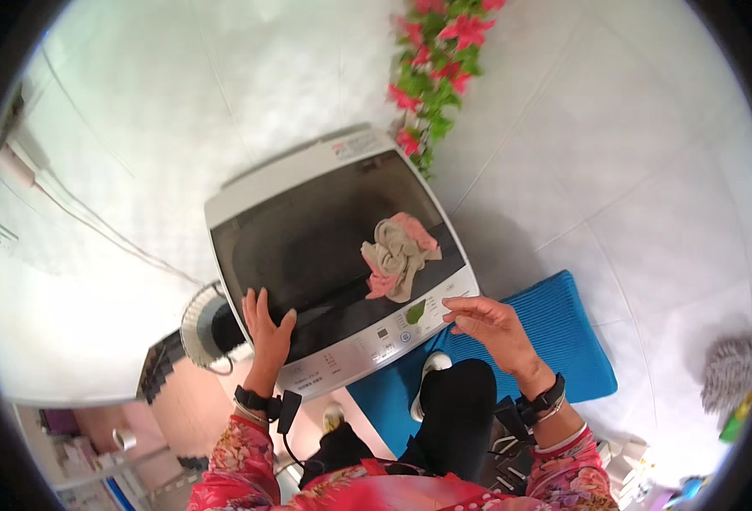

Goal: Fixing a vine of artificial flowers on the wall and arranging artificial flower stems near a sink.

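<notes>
In front of me stands a white top-loading washing machine [295, 176] with a dark see-through lid [299, 230], which is down. A crumpled beige and pink cloth [400, 255] lies on the lid's right part. My left hand [268, 334] is at the lid's near left edge, fingers spread and holding nothing; whether it touches the lid I cannot tell. Beside the right end of the control panel [371, 341], my right hand [493, 330] has its fingers stretched out, with nothing in it. A green leaf-shaped piece [416, 312] lies on the panel between the hands.
A blue ribbed mat [554, 341] lies right of the machine, partly under my feet. On the left stands a light basket [201, 328]. A garland of pink flowers [444, 72] hangs behind. Cables run along the left wall. A grey fluffy duster [729, 375] is far right.
</notes>
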A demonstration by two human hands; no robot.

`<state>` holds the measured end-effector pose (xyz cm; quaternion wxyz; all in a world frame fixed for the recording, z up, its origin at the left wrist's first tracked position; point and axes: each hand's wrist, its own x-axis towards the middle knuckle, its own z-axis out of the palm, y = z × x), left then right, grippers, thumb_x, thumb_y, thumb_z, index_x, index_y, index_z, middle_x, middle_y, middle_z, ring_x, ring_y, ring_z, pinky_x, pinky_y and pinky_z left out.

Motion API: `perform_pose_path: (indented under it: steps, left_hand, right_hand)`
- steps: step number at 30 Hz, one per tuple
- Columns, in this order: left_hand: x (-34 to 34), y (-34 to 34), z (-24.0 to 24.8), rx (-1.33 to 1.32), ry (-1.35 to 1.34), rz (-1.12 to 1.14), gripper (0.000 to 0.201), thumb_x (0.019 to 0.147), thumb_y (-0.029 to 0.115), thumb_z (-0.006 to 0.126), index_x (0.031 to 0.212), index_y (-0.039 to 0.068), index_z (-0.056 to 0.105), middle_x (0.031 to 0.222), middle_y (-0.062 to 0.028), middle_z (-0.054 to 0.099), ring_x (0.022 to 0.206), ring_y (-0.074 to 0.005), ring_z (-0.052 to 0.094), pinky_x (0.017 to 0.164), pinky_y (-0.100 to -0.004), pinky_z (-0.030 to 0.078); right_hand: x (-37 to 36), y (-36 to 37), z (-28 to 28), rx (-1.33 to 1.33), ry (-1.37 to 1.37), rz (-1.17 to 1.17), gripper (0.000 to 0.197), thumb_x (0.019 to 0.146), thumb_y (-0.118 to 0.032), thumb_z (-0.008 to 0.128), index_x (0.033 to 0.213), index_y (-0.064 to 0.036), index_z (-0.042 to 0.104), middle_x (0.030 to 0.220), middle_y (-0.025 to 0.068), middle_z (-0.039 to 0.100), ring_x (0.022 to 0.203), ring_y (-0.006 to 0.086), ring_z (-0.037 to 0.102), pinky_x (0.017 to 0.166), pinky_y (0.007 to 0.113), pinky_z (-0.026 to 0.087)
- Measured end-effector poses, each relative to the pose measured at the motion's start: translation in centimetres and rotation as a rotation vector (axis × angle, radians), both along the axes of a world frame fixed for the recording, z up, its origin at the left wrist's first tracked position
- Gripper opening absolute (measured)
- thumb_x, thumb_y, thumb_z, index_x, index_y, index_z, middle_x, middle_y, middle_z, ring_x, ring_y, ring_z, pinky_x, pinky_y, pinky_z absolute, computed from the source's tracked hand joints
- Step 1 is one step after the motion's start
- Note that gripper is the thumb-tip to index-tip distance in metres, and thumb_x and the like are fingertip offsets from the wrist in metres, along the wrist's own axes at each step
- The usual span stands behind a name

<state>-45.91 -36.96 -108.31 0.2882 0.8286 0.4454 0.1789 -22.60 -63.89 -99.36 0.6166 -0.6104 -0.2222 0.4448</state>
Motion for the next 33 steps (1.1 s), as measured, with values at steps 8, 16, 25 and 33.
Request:
perform_pose_path:
  steps: [8,16,25,33]
  left_hand:
    - [-12.1,-3.4,5.2,0.202,0.054,-0.133,0.06,0.076,0.02,0.063,0.127,0.003,0.039,0.14,-0.0226,0.021,0.128,-0.0439,0.018,0.103,-0.0516,0.02]
    - [-17.6,-4.4,8.0,0.005,-0.045,-0.192,0.075,0.071,0.015,0.069,0.133,0.001,0.03,0.139,-0.0305,0.014,0.127,-0.0462,0.02,0.102,-0.046,0.026]
    - [-21.1,-4.6,9.8,0.123,0.078,-0.328,0.091,0.073,0.025,0.069,0.139,0.006,0.011,0.141,-0.0293,0.006,0.127,-0.047,0.02,0.098,-0.0487,0.031]
    - [-24.2,-4.2,11.8,0.124,0.15,-0.353,0.092,0.075,0.035,0.066,0.139,0.001,0.008,0.141,-0.03,0.005,0.126,-0.0463,0.021,0.096,-0.0523,0.032]
  right_hand:
    - [-10.7,-7.5,12.4,-0.014,-0.116,-0.124,0.025,0.086,-0.005,0.054,0.109,0.002,0.058,0.102,0.0091,0.061,0.094,0.0153,0.057,0.081,0.027,0.047]
    - [-20.2,-14.3,16.3,-0.012,-0.079,-0.28,0.025,0.087,-0.011,0.056,0.108,0.0012,0.058,0.103,0.0095,0.06,0.093,0.0187,0.058,0.079,0.03,0.048]
    - [-29.1,-17.4,18.6,0.04,0.002,-0.479,0.018,0.086,-0.003,0.054,0.102,0.0011,0.06,0.106,0.0119,0.06,0.093,0.0219,0.059,0.079,0.034,0.049]
    - [-35.0,-16.0,21.0,0.083,0.061,-0.532,0.016,0.087,-0.006,0.055,0.1,-0.0017,0.062,0.104,0.0114,0.061,0.092,0.0232,0.06,0.079,0.035,0.049]
